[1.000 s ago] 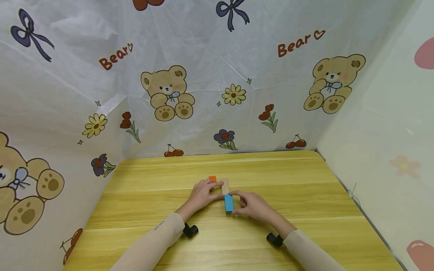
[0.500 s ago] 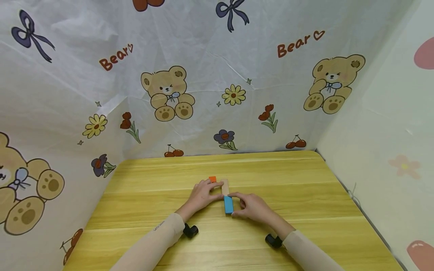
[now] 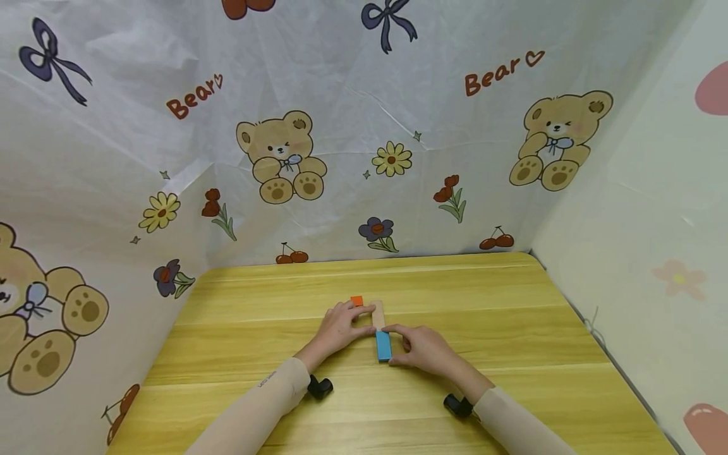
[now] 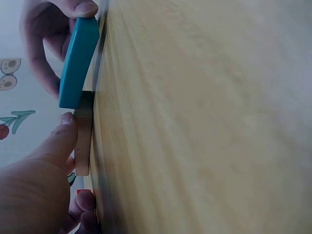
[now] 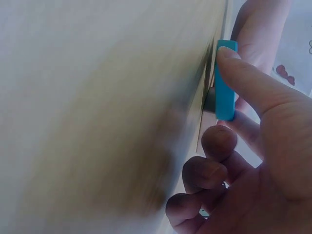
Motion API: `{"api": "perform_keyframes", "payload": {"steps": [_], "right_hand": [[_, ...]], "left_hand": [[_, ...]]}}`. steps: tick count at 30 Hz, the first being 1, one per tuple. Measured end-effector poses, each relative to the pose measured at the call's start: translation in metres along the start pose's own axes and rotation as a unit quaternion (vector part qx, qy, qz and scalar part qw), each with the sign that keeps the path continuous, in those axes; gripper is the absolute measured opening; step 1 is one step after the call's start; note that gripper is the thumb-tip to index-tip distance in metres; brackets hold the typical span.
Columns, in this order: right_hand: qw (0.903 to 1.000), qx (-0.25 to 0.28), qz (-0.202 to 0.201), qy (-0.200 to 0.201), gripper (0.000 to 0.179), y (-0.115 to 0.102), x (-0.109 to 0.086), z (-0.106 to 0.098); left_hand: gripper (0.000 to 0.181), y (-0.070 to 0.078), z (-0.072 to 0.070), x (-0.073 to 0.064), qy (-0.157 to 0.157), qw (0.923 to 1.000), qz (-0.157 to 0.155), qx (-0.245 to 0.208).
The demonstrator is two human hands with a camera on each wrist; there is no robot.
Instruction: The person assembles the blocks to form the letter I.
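Note:
My right hand [image 3: 425,347] holds a blue rectangular block [image 3: 383,347] by its two ends, between thumb and index finger. In the left wrist view the blue block [image 4: 79,63] is raised off the tabletop, its far end overlapping the near end of a plain wooden block [image 4: 84,141]. That wooden block [image 3: 378,314] lies flat, lengthwise away from me. My left hand [image 3: 339,327] pinches it from the left, thumb near its close end and index finger near its far end. The right hand's other fingers [image 5: 204,173] are curled below the blue block.
A small orange block [image 3: 356,301] lies just beyond the left hand's fingers, left of the wooden block. All of this is mid-table on a yellow wood-grain tabletop [image 3: 256,404]. A bear-print cloth [image 3: 341,82] hangs behind. Black wrist cameras [image 3: 320,387] sit at both cuffs.
The blue block has shifted slightly toward me along the wooden block, the right hand moving with it. The left hand, wooden block and orange block stay in place.

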State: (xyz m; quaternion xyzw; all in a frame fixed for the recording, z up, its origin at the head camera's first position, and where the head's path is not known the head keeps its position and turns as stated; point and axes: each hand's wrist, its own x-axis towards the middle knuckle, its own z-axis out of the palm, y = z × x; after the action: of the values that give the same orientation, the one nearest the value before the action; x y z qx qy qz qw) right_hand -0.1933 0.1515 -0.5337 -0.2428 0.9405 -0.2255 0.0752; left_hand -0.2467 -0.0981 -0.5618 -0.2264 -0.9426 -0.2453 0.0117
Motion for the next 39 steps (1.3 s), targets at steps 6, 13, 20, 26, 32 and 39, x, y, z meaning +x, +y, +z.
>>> {"api": "perform_keyframes", "payload": {"steps": [6,13,20,26,32,39], "right_hand": [[0.9999,-0.011,-0.001,-0.002,0.062,-0.0009,-0.001,0.0],[0.9999,-0.017,0.002,0.001,0.063,-0.0009,0.0004,0.0041],[0.9999,-0.014,0.004,0.003,0.064,-0.0021,0.0015,0.004],[0.9999,-0.015,0.006,0.001,0.064,-0.0028,0.0011,0.0042],[0.9999,0.002,0.001,-0.017,0.067,-0.0013,0.0001,0.0018],[0.9969,0.067,0.018,-0.036,0.071,0.0026,0.0025,0.0001]], "left_hand": [[0.058,-0.0001,0.0003,0.0002,0.002,1.0,0.001,0.001],[0.059,0.001,-0.0006,-0.0002,-0.008,1.0,-0.003,0.002],[0.069,0.001,-0.001,-0.0009,-0.016,0.9998,-0.006,0.001],[0.079,0.0022,-0.001,-0.0016,-0.025,0.9994,-0.008,0.021],[0.08,0.0036,-0.0004,-0.0051,-0.022,0.9994,-0.007,0.027],[0.08,0.0027,0.0021,-0.0084,-0.015,0.9991,-0.002,0.04]]}}
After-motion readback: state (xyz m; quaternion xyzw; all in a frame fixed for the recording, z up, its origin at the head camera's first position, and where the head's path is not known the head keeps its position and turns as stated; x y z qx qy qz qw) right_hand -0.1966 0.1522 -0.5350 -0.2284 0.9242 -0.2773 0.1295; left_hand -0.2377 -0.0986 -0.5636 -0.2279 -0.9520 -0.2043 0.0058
